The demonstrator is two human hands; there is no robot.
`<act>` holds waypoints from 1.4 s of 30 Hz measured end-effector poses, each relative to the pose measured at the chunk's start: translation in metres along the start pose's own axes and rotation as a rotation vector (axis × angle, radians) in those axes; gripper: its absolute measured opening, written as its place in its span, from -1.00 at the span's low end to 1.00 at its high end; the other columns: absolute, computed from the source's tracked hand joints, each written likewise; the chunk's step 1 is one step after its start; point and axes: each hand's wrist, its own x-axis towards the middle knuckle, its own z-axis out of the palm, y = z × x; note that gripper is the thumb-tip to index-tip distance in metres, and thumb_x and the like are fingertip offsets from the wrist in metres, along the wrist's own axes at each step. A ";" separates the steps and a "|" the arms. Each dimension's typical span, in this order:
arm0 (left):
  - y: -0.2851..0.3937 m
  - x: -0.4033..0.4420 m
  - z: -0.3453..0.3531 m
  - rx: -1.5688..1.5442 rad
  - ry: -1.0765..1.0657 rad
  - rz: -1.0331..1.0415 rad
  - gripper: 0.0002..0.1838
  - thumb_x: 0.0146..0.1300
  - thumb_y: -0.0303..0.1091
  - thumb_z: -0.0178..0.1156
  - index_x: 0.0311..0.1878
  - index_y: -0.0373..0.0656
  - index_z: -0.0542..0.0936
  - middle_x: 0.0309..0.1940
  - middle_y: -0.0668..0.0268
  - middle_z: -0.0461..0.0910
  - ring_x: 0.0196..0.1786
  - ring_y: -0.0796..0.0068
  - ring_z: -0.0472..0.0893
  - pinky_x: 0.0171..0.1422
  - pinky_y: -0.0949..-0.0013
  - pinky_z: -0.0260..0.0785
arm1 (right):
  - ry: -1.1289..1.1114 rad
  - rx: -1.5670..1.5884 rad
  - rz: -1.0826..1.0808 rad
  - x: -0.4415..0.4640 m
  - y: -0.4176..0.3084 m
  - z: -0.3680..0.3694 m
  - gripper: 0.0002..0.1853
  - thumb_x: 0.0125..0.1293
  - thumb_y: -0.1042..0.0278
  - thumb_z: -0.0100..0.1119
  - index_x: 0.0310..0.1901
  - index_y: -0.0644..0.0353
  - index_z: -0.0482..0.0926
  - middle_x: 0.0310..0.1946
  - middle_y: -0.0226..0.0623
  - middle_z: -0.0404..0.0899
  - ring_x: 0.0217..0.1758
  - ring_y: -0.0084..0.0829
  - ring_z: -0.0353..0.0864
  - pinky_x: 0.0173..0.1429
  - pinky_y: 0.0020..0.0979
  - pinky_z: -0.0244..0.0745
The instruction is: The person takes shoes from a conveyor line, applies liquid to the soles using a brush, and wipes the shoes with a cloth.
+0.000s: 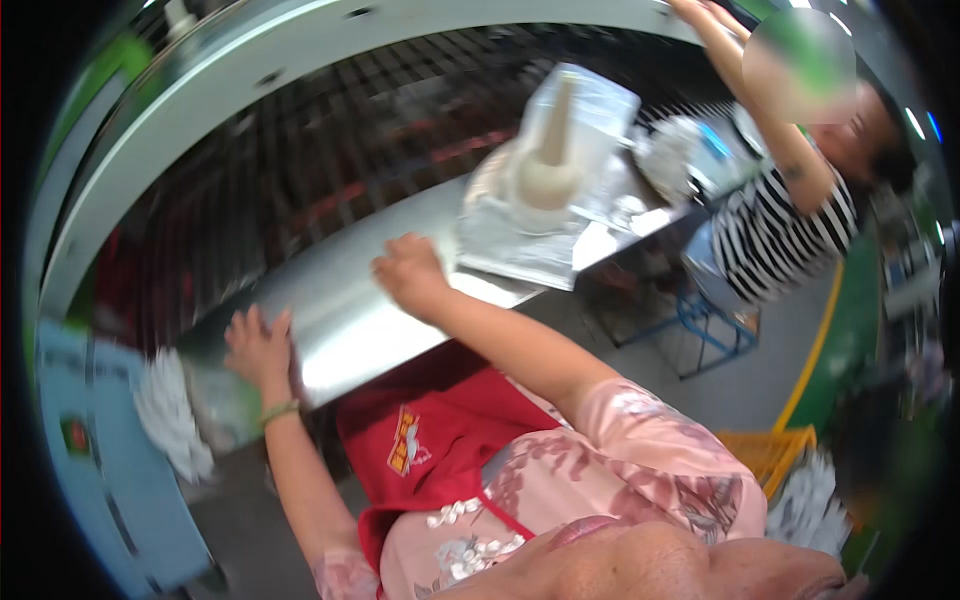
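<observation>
My left hand [258, 350] is at the left end of the shiny metal ledge [345, 315], with its fingers spread and nothing visible in them. A greenish band circles that wrist. Over the middle of the same ledge is my right hand [412, 275], fingers loosely bent and a little blurred; I see nothing held in it. To the right of it, a cream-coloured cone [545, 180] with a wide round base stands upright on silvery plastic sheeting [520, 255]. Behind the ledge runs a dark machine bed [320, 170] with many thin slats or threads, blurred.
A co-worker in a striped top [775, 240] reaches up at the right, beside a blue stool [705, 330]. White bundles [668, 150] lie at the ledge's far end. On the left are a light blue cabinet [110, 450] and white gloves or cloth [172, 415]. A yellow crate [770, 455] is behind me.
</observation>
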 end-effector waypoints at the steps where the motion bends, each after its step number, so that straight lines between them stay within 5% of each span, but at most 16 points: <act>1: -0.002 0.003 0.007 -0.015 -0.039 -0.040 -0.22 0.17 0.38 0.12 0.38 0.17 0.42 0.49 0.25 0.23 0.54 0.05 0.13 0.44 -0.43 -0.07 | -0.036 0.030 0.026 0.001 -0.004 -0.006 -0.86 0.22 0.24 0.18 -0.32 0.06 0.67 -0.26 -0.21 0.53 -0.04 -0.13 0.42 0.02 -0.09 0.26; 7: 0.000 -0.005 0.000 -0.083 -0.134 -0.099 -0.18 0.19 0.39 0.09 0.44 0.18 0.35 0.56 0.26 0.10 0.61 0.11 -0.02 0.55 -0.34 -0.30 | -0.198 0.002 0.101 -0.002 -0.010 -0.017 -0.82 0.24 0.24 0.20 -0.18 0.04 0.70 -0.12 -0.24 0.54 0.01 -0.17 0.41 0.09 -0.16 0.25; 23: -0.005 0.001 0.008 -0.074 -0.063 -0.072 -0.19 0.20 0.41 0.08 0.43 0.18 0.36 0.53 0.24 0.15 0.59 0.06 0.03 0.52 -0.39 -0.25 | -0.180 0.018 0.098 0.002 -0.008 -0.017 -0.83 0.24 0.25 0.20 -0.20 0.03 0.70 -0.15 -0.27 0.53 -0.01 -0.20 0.41 0.07 -0.18 0.26; 30: -0.005 -0.003 0.007 -0.024 -0.024 -0.025 -0.23 0.17 0.36 0.13 0.36 0.14 0.43 0.50 0.21 0.23 0.54 0.03 0.13 0.47 -0.36 -0.07 | -0.167 -0.044 0.090 -0.002 -0.007 -0.009 -0.84 0.22 0.27 0.20 -0.20 0.01 0.70 -0.17 -0.24 0.55 -0.03 -0.16 0.46 0.05 -0.12 0.29; 37: 0.001 -0.007 0.001 -0.188 -0.047 -0.085 -0.17 0.12 0.35 0.18 0.41 0.14 0.41 0.52 0.17 0.16 0.59 0.04 0.01 0.56 -0.34 -0.35 | -0.084 0.022 0.066 -0.002 -0.004 -0.012 -0.84 0.20 0.26 0.24 -0.20 -0.03 0.72 -0.06 -0.25 0.60 0.04 -0.18 0.48 0.09 -0.14 0.31; 42: 0.001 -0.006 0.002 -0.193 -0.051 -0.085 -0.17 0.13 0.37 0.16 0.40 0.12 0.41 0.52 0.16 0.16 0.60 0.04 0.00 0.56 -0.34 -0.37 | -0.080 0.006 0.065 -0.002 -0.005 -0.012 -0.84 0.20 0.25 0.26 -0.20 -0.02 0.72 -0.05 -0.26 0.61 0.05 -0.20 0.48 0.11 -0.15 0.31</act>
